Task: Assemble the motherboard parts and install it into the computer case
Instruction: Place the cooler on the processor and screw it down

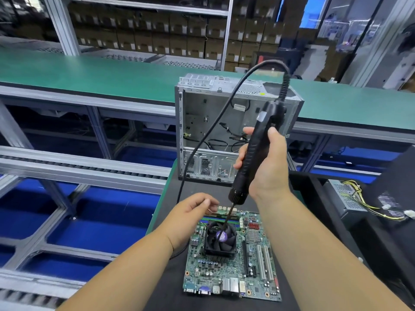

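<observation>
A green motherboard (pixel 233 265) lies flat on the dark mat, with a black CPU cooler fan (pixel 221 240) mounted on it. My right hand (pixel 262 162) grips a black electric screwdriver (pixel 249 158), held upright above the board; its bit (pixel 228 219) points down over the fan. My left hand (pixel 190 215) hovers at the board's far left corner with fingers curled, thumb and forefinger close together; whether they pinch something I cannot tell. The open grey computer case (pixel 224 126) stands behind the board.
The screwdriver's black cable (pixel 208 131) loops up and down across the case front. A power supply (pixel 345 198) with yellow wires sits at right. A green conveyor belt (pixel 112 77) runs behind; roller rails and blue floor lie at left.
</observation>
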